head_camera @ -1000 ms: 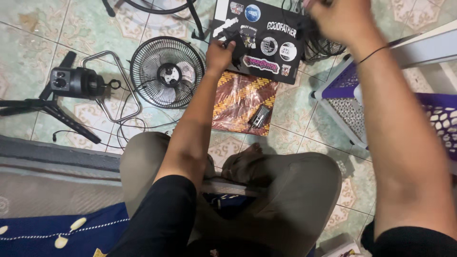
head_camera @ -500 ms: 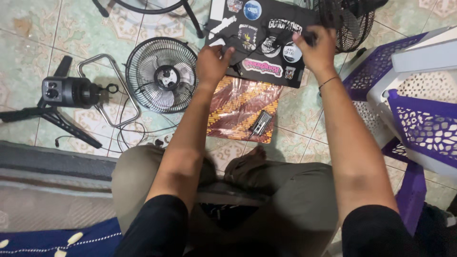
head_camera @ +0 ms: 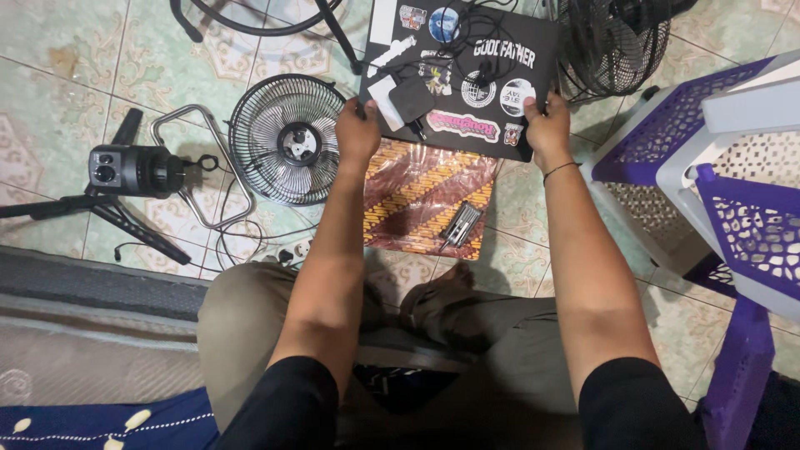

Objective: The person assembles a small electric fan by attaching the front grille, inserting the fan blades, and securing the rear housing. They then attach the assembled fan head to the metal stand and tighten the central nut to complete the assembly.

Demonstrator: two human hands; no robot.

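Both hands now gripping black laptop (head_camera: 467, 75) edges (left (head_camera: 357, 129), right (head_camera: 546, 125)), long axis crosswise, slightly tilted

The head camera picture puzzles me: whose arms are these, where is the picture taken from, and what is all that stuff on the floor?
There is no machine here. A person sits on the floor with a camera worn on the head, so you look down along their own two arms. The left hand and the right hand each grip one side of a closed black laptop covered in stickers. On its lid lie a small black charger and a tangle of cable. Just below it, on the tiled floor, lies a brown patterned cloth with a small dark tool on it. To the left are a round fan grille and a fan motor. To the right stands a purple and white plastic rack.
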